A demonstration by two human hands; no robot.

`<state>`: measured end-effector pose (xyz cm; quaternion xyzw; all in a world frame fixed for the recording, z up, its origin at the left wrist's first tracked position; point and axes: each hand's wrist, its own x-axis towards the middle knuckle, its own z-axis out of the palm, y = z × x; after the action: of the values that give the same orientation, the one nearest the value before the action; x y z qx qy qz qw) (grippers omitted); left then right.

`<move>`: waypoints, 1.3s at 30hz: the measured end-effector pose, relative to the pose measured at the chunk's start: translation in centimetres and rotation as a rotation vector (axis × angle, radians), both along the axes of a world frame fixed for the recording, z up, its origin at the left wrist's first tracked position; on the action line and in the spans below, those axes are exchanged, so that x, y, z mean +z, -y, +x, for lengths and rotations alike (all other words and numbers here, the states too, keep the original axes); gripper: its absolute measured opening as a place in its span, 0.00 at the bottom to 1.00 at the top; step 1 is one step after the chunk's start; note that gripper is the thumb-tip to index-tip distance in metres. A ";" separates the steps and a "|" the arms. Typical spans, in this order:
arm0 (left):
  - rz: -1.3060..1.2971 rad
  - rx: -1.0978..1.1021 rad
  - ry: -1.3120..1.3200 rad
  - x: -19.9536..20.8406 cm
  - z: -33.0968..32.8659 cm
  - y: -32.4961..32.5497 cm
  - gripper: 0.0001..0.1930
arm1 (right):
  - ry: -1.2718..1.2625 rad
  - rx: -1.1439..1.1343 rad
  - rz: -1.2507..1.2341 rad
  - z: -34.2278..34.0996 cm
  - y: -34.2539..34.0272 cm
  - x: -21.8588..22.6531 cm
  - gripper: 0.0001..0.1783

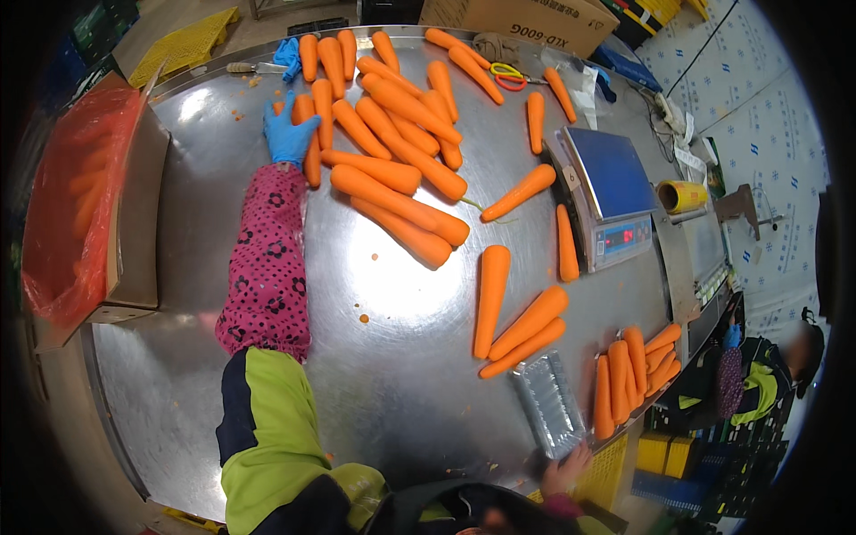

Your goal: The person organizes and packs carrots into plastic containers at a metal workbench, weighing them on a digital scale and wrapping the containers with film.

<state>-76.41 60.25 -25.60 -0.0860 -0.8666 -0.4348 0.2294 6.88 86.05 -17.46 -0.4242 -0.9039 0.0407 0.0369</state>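
My left hand, in a blue glove with a pink patterned sleeve, reaches to the far left of a loose pile of carrots. Its fingers are spread over the carrots at that edge, and an orange bit shows between them; no firm grip is visible. Low on the right, my bare right hand has its fingers stretched out at the near end of a clear plastic tray. No carrot lies in the tray. Just beyond it, three loose carrots lie close together.
An open carton lined with red plastic holds carrots at left. At right stand a scale and a roll of yellow film. More carrots sit at the right edge. Scissors and a knife lie far back. Another person works at right.
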 end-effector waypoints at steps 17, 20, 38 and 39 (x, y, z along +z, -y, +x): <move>-0.026 0.157 -0.012 1.3 12.7 -14.2 0.30 | -0.134 0.044 -0.015 -1.0 -0.3 0.3 0.25; -0.118 0.108 0.086 2.3 18.1 -17.0 0.29 | -0.154 0.022 -0.019 -1.0 0.2 0.5 0.25; -0.687 -0.525 0.125 5.7 25.9 -33.9 0.42 | -0.277 0.041 -0.086 -1.9 -0.6 2.7 0.21; -0.584 -0.534 0.106 4.6 25.5 -34.0 0.41 | -0.284 0.040 -0.078 -1.8 -0.6 2.2 0.22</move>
<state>-50.95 94.26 -21.00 -0.3472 -0.9116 -0.2183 0.0290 5.09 86.65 -15.22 -0.3972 -0.8956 0.1362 0.1470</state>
